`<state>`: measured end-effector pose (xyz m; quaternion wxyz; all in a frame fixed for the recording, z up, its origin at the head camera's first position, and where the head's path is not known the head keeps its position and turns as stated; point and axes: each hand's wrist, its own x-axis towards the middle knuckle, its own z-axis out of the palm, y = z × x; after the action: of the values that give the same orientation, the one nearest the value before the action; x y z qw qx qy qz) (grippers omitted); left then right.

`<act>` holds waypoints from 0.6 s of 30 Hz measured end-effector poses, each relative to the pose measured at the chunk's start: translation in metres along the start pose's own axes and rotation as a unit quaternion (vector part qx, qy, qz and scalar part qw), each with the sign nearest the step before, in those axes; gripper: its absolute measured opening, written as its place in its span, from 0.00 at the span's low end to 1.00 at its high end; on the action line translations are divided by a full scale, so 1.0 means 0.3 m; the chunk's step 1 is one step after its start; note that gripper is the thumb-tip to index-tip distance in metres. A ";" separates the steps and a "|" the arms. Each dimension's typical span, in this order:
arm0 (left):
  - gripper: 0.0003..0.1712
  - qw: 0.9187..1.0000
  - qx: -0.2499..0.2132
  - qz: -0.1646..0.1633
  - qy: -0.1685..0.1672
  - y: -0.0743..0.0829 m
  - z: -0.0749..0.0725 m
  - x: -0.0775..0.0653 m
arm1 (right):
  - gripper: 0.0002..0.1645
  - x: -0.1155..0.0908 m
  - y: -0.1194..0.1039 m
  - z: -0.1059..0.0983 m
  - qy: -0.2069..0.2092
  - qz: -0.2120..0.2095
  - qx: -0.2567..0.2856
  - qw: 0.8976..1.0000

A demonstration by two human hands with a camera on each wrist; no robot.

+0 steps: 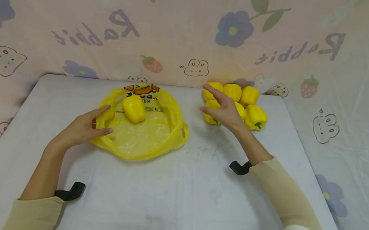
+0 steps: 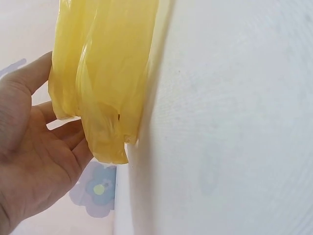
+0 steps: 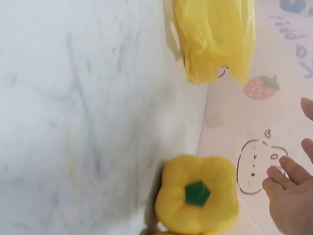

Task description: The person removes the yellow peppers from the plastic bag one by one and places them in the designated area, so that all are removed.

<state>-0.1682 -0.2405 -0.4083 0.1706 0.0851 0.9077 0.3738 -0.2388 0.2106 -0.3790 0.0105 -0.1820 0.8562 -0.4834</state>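
A yellow plastic bag lies with its mouth spread wide, and a yellow bell pepper rests inside it. At the bag's left rim is my left hand, its thumb and fingers apart and touching the plastic. In the left wrist view the bag hides the fingertips. My right hand hovers over a group of several yellow bell peppers, fingers spread, holding nothing. One pepper with a green stem shows in the right wrist view, apart from the right hand.
The peppers stand in two rows at the back right of the white table. Behind the table hangs a curtain printed with rabbits, flowers and strawberries. Black curved pieces stick out at both wrists.
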 end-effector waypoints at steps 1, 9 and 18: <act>0.57 1.000 -0.001 0.000 0.001 0.000 0.000 -0.001 | 0.43 0.006 -0.004 0.010 -0.005 -0.006 0.002 1.000; 0.56 1.000 -0.002 -0.004 0.004 0.001 0.001 -0.005 | 0.42 0.049 -0.041 0.087 -0.048 -0.031 0.034 0.998; 0.57 1.000 0.001 -0.010 0.002 -0.003 0.005 -0.003 | 0.40 0.058 -0.162 0.149 -0.116 -0.073 0.071 0.988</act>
<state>-0.1667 -0.2405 -0.4096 0.1723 0.0749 0.9091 0.3717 -0.2317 0.1454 -0.3596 0.0869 -0.2977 0.7970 -0.5182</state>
